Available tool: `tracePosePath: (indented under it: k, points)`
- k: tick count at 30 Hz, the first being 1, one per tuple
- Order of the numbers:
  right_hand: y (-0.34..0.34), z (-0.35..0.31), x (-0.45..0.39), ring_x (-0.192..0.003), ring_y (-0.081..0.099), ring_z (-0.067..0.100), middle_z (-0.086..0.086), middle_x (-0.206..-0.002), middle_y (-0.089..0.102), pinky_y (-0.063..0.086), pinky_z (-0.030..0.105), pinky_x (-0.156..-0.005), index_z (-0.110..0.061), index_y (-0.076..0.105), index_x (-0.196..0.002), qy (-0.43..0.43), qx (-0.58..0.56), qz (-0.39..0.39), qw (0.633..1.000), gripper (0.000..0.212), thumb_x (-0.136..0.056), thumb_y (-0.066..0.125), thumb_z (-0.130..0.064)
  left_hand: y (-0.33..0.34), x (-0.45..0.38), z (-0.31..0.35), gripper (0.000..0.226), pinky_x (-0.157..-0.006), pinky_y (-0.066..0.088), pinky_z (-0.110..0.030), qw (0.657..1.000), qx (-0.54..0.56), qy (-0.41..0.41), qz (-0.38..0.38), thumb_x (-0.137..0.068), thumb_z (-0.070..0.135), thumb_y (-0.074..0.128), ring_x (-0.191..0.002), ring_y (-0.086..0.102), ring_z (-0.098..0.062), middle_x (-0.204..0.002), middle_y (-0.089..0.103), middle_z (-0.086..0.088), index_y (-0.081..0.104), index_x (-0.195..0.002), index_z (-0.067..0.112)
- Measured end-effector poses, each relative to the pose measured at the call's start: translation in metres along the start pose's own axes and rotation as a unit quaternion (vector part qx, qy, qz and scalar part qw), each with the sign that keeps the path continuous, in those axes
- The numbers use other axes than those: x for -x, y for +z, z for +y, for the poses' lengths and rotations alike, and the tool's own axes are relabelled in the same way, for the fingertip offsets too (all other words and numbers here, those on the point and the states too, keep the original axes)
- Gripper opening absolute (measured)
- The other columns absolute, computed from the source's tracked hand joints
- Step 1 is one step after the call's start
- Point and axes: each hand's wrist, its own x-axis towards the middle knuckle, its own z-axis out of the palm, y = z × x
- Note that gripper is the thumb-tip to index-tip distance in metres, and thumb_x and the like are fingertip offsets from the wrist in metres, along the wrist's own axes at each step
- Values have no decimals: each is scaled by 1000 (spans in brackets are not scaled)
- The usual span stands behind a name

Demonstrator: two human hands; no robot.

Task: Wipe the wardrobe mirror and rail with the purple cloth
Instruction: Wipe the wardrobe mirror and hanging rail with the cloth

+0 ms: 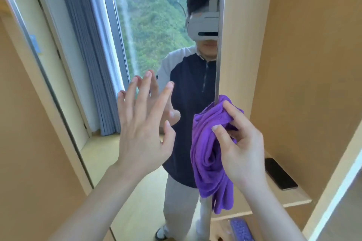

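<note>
The tall wardrobe mirror point(98, 143) fills the middle of the head view, framed by a thin metal rail point(220, 45) along its right edge. My left hand point(145, 129) is spread flat with straight fingers against the glass, meeting its own reflection. My right hand point(239, 143) grips the bunched purple cloth point(205, 150) and holds it wrapped around the metal rail at about chest height. The cloth's lower end hangs loose below my hand.
The mirror reflects a person in a headset, a window with grey curtains and a green hillside. To the right is a wooden wardrobe recess with a shelf point(293, 201) holding a black phone point(280, 174). A purple patterned item point(241, 230) lies below the shelf.
</note>
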Motion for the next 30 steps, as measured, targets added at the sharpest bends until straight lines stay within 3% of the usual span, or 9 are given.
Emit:
tracePosePath:
  k: [5,9,11,13,15,17,23,27,30]
  points:
    - [0,-42,-57,-83,68,8,-30,-95,71,51,11,-73,-49,52,-134,-64,0,18,998,51,-96,68,-18,-25,-71,-8,64,-119,13,-66,999,-22,32,20,-92,28,47,-157,8,-36,-170,17,-12,40,-155,20]
    - [-1,-88,-103,-83,66,32,3,-102,69,56,34,-76,-58,53,-123,-120,0,23,993,51,-95,70,-20,-48,-121,-11,64,-121,12,-65,997,-52,47,32,-94,34,44,-157,8,-35,-171,14,-9,38,-156,22]
    - [-4,-109,-126,-85,65,33,11,-98,69,54,37,-79,-54,55,-127,-149,10,29,988,49,-94,70,-21,-59,-142,-13,65,-122,11,-65,996,-62,51,34,-94,37,41,-157,6,-34,-171,12,-6,35,-157,24]
    - [-7,-127,-150,-87,68,19,-7,-90,75,56,26,-80,-41,60,-135,-176,21,31,984,47,-94,71,-21,-68,-160,-15,65,-122,11,-64,995,-74,51,37,-95,40,38,-158,5,-33,-172,11,-5,31,-158,27]
    - [-9,-146,-173,-94,68,-3,-28,-99,70,52,12,-83,-31,61,-140,-197,28,31,979,48,-94,71,-22,-75,-175,-18,65,-122,11,-64,994,-91,46,37,-95,42,36,-158,4,-33,-172,11,-4,29,-158,30]
    - [-11,-165,-194,-101,65,-10,-27,-109,69,49,11,-89,-29,60,-141,-214,33,31,976,48,-94,71,-23,-78,-183,-20,65,-122,11,-64,993,-105,46,40,-95,42,36,-157,6,-33,-171,13,-4,28,-158,31]
    - [-15,-220,-238,-110,65,1,-15,-119,70,49,28,-104,-28,61,-140,-258,75,45,962,46,-94,70,-25,-83,-198,-30,64,-120,15,-65,989,-116,73,48,-93,40,38,-156,12,-34,-169,18,-1,31,-157,31]
    - [-11,-249,-253,-127,58,13,-11,-135,65,41,32,-112,-27,60,-140,-304,175,27,936,45,-96,65,-24,-103,-228,-38,65,-122,12,-61,991,-111,55,57,-93,43,35,-156,7,-32,-170,14,1,28,-157,32]
    - [-4,-266,-261,-130,54,20,-7,-136,64,37,28,-107,-27,62,-136,-322,254,-15,912,39,-98,59,-21,-118,-243,-45,65,-124,14,-54,993,-84,34,75,-93,40,37,-156,5,-27,-171,13,0,30,-156,28]
